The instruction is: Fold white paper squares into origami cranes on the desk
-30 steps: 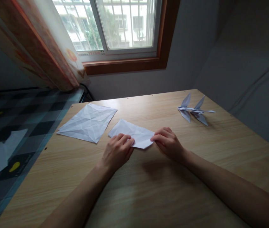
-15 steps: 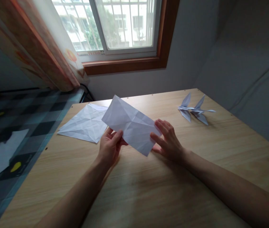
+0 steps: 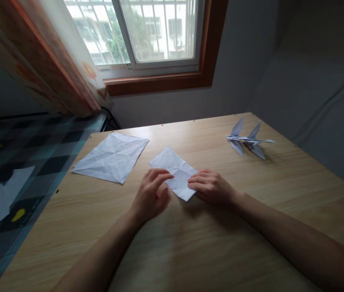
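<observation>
A white sheet of paper (image 3: 178, 170), folded and creased, rests low at the table's middle between my hands. My right hand (image 3: 211, 186) has its fingers over the paper's right edge, with the thumb hidden. On the other side, my left hand (image 3: 153, 194) reaches to the paper's left edge, fingers bent and apart from the thumb, with no grip on it. A second creased white sheet (image 3: 111, 158) lies spread out at the back left of the table.
Two folded-paper figures with pointed wings (image 3: 247, 140) lie at the back right of the wooden table (image 3: 220, 251). To the left, loose white paper (image 3: 1, 202) lies on a checked cloth (image 3: 47, 142). A window (image 3: 159, 32) and curtain (image 3: 53, 61) are behind.
The folded paper has come down from a raised, tilted position onto the table. My left hand has let go of its lower edge and turned over; my right hand stays at the right edge.
</observation>
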The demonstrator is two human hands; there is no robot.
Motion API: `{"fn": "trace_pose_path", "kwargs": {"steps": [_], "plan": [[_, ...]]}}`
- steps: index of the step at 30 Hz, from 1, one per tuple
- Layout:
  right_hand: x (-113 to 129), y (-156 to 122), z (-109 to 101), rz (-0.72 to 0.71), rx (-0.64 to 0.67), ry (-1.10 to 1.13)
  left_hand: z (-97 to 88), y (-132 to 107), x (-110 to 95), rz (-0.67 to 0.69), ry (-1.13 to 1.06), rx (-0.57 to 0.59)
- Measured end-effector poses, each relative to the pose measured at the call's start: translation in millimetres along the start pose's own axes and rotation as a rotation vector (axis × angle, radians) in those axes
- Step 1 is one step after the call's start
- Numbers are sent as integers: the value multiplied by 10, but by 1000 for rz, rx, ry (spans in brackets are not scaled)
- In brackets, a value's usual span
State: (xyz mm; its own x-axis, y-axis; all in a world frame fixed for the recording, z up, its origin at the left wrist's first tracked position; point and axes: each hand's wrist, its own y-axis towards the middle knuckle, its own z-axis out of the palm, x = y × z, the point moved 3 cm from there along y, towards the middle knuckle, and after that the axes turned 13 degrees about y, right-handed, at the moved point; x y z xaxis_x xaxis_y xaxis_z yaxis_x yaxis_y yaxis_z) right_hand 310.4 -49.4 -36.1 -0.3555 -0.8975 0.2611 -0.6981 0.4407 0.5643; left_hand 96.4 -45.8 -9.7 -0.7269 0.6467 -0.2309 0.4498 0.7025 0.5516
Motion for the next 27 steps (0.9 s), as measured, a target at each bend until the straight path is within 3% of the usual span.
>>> {"fn": "trace_pose_path", "kwargs": {"steps": [2,5,13,20,23,27], "plan": [[15,-14,-21,19,-13,35,49,-9,-55,157,45,172],[26,-31,-51,88,-28,106,111,-19,-66,210,150,287],[-20,-31,-62,213,-71,131,142,-42,-54,230,123,169],[-62,-40,-98,437,-172,112,105,-32,-88,81,78,120],[-99,-58,-76,510,-214,104,122,-40,-68,19,61,110],[-121,-47,-39,522,-153,83,171,-40,-66,81,151,165]]}}
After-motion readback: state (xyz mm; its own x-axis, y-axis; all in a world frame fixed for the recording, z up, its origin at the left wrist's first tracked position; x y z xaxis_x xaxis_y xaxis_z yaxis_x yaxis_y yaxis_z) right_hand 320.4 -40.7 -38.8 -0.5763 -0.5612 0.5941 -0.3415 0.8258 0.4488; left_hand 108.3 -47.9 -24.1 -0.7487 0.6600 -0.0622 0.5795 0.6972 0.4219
